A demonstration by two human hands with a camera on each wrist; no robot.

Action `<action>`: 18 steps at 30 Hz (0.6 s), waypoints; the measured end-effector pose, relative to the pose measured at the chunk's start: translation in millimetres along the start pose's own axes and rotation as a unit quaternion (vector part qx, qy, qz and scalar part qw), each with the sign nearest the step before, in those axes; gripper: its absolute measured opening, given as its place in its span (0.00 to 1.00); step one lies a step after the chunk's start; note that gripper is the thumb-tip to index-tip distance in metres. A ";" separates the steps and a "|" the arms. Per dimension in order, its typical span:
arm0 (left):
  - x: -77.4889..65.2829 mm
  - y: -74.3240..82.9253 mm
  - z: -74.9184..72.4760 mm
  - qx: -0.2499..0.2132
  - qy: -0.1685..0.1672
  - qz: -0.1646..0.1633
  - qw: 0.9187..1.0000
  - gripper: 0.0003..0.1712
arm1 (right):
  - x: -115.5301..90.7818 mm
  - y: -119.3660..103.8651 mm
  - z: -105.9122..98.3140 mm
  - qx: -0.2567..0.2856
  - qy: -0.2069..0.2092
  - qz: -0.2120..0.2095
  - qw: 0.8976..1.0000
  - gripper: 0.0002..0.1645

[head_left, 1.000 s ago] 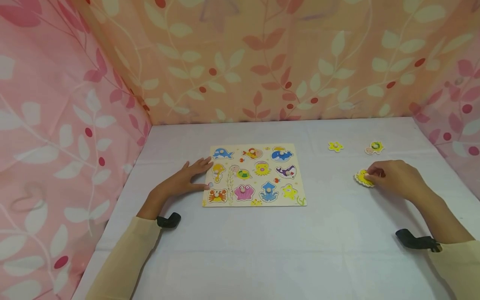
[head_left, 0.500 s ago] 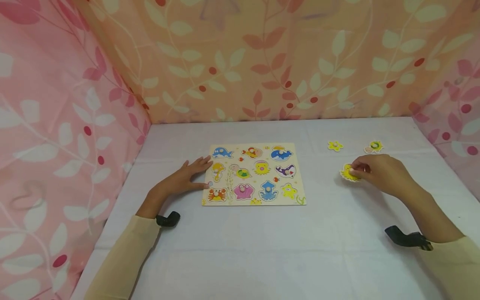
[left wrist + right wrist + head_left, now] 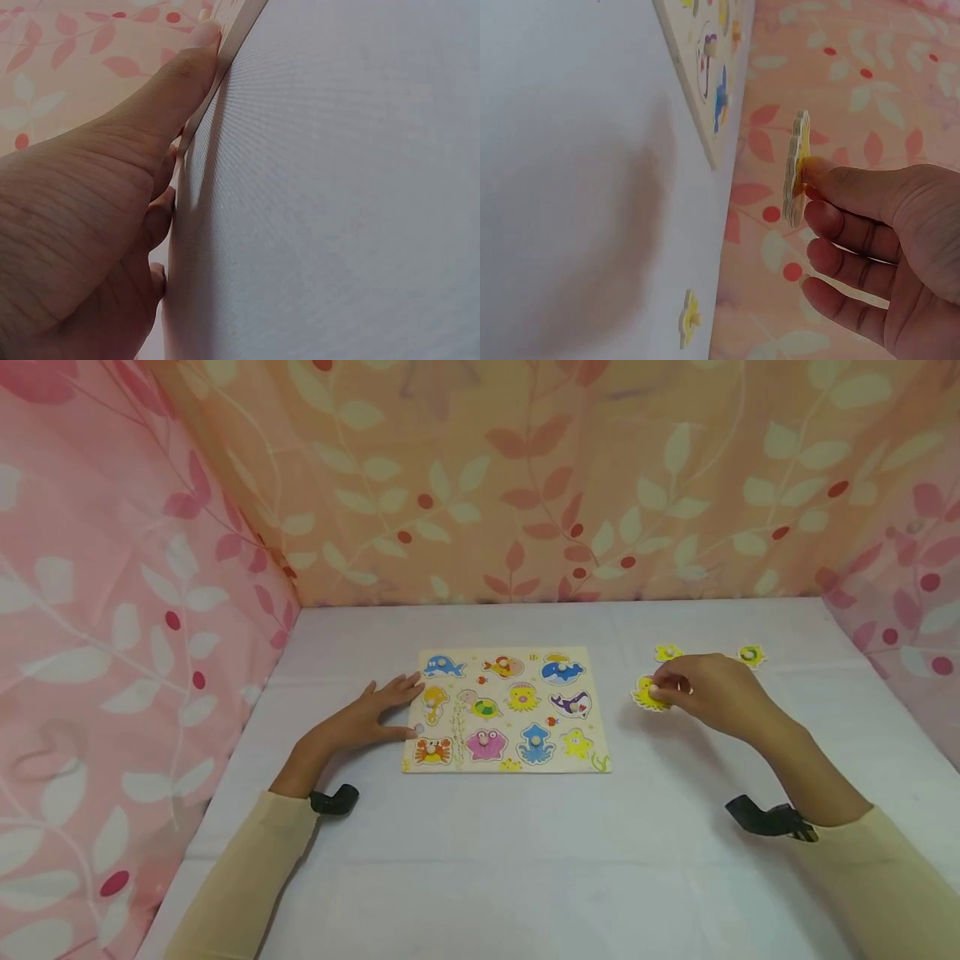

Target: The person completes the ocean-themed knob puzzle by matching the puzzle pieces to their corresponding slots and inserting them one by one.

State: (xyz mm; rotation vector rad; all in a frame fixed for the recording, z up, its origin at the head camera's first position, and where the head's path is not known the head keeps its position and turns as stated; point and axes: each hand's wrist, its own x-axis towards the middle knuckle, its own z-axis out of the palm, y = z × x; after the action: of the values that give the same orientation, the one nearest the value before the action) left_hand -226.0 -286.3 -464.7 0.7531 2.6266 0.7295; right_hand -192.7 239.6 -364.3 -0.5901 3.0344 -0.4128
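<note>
A yellow octopus puzzle piece is pinched by its knob between the thumb and fingers of my right hand. In the right wrist view the piece stands edge-on, raised off the table. To its left lies a wooden sea-animal puzzle board, with knobbed pieces such as a crab and a squid in it. The octopus picture on the board shows no knob. My left hand rests at the board's left edge, fingers spread, thumb against the edge in the left wrist view.
Behind my right hand lie a yellow star piece and a turtle piece, partly covered by the hand. White cloth covers the table. A floral curtain stands along the back, with pink ones at the sides.
My right hand has carried the octopus piece leftward and up off the table, toward the board. My left hand has stayed at the board's edge.
</note>
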 end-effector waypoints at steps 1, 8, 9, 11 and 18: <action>-0.1 0.2 -0.2 0.001 -0.002 0.001 1.000 0.54 | 2.1 -2.8 1.0 0.003 0.000 -0.002 1.000 0.15; 1.8 4.0 -3.2 0.006 0.007 0.002 1.000 0.54 | 21.1 -23.6 1.7 0.020 0.005 -0.020 1.000 0.14; 1.6 3.9 -3.3 0.005 0.008 0.002 1.000 0.54 | 23.4 -26.7 2.8 0.024 0.003 -0.022 0.999 0.14; 0.4 3.4 -2.5 0.004 0.005 -0.001 1.000 0.54 | 26.9 -32.4 6.4 0.030 -0.001 -0.024 0.999 0.14; -2.6 2.2 0.9 0.009 0.000 -0.006 1.000 0.54 | 42.3 -45.9 20.7 0.042 -0.007 -0.057 0.997 0.13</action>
State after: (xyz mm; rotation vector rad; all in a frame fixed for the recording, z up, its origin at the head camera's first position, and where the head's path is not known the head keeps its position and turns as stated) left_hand -222.6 -285.8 -463.9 0.7426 2.6384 0.7035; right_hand -213.7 177.7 -371.0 -0.7597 2.9619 -0.5334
